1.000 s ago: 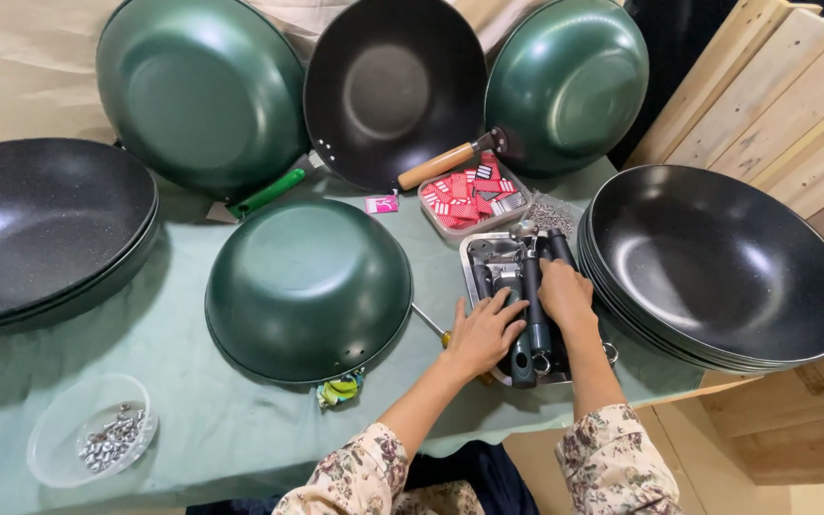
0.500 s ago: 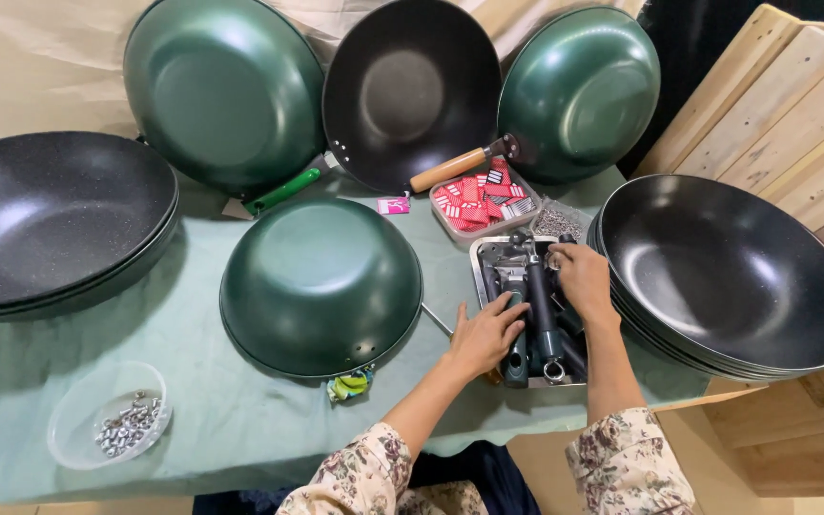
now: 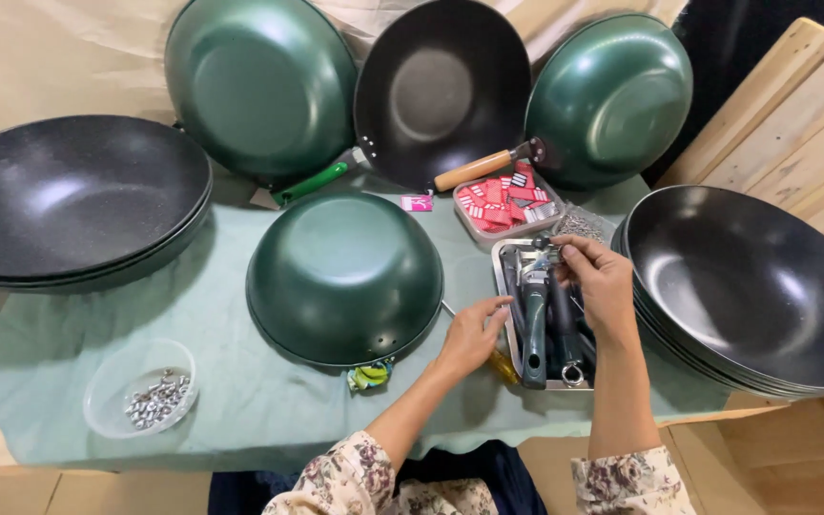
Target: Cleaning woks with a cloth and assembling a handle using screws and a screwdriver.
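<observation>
My right hand [image 3: 603, 284] hovers over a metal tray [image 3: 502, 286] of dark pan handles [image 3: 536, 329], its fingers pinched on the metal end of one handle near the tray's far side. My left hand [image 3: 470, 336] rests by the tray's left rim, fingers loosely apart, thumb and forefinger touching the edge, holding nothing I can see. A yellow-handled screwdriver [image 3: 501, 365] lies under it. Just to the left, a green wok [image 3: 344, 277] lies upside down on the green cloth.
Stacked black woks sit at the left [image 3: 73, 200] and right [image 3: 751, 286]. Two green woks [image 3: 259, 86] and a black wok with a wooden handle [image 3: 436, 91] lean at the back. A box of red packets [image 3: 505, 203], a bowl of nuts [image 3: 140, 389] and wooden boards [image 3: 793, 124] are nearby.
My right hand has moved from the middle of the tray toward its far end and pinched a handle's end. My left hand has slid off the handles to the tray's left rim.
</observation>
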